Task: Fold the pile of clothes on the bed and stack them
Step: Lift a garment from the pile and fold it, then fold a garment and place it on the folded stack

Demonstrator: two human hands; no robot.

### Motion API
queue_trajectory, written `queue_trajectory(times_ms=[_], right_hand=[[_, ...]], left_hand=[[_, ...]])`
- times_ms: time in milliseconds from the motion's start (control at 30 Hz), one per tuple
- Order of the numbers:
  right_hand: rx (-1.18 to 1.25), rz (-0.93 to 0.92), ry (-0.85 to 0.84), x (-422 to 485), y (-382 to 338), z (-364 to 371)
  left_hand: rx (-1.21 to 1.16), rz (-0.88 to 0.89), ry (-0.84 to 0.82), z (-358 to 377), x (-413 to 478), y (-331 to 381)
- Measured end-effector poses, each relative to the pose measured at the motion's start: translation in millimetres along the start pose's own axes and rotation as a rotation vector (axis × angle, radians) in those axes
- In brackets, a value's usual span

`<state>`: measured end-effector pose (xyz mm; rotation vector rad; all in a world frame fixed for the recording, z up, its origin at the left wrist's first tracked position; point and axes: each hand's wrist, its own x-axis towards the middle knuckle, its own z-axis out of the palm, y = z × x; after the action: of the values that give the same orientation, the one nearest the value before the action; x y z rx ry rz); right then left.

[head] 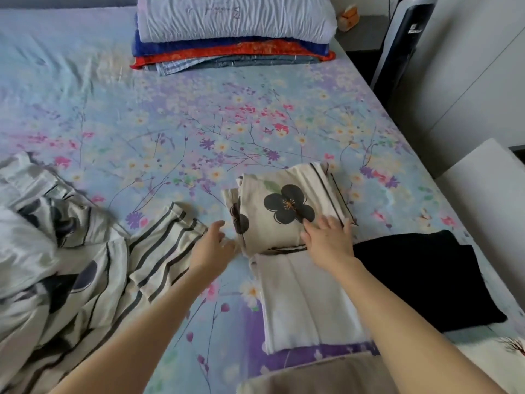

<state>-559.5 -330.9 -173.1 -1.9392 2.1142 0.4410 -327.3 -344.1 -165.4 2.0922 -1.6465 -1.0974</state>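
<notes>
A folded cream cloth with a black flower print (281,206) lies on the bed in front of me. My right hand (329,240) rests flat on its near right corner, fingers spread. My left hand (213,245) sits at the cloth's near left edge with fingers relaxed; whether it touches the cloth I cannot tell. Just below lies a folded plain white cloth (306,302). To its right lies a folded black garment (420,277). An unfolded heap of cream fabric with dark stripes and flowers (71,251) fills the left.
The bed has a blue floral sheet (199,123). At its head sits a stack of folded bedding under a white pillow (233,32). A tall dark appliance (403,46) stands beside the bed on the right. A white surface (488,189) borders the bed's right edge.
</notes>
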Motion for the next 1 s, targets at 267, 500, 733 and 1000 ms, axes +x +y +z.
queue_trajectory(times_ms=[267, 500, 733, 1000], right_hand=[[0.463, -0.279, 0.036, -86.3, -135.1, -33.8], [0.63, -0.359, -0.228, -151.3, -278.3, 3.2], [0.814, -0.334, -0.422, -195.0, -369.2, -4.9], [0.723, -0.343, -0.36, -225.1, -400.1, -25.9]], left_hand=[[0.282, -0.007, 0.174, -81.3, -94.4, -128.4], [0.631, -0.02, 0.37, -159.5, -162.0, -220.6], [0.617, -0.24, 0.206, -216.6, -186.5, -273.1], [0.188, -0.246, 0.388, -246.5, -209.5, -316.7]])
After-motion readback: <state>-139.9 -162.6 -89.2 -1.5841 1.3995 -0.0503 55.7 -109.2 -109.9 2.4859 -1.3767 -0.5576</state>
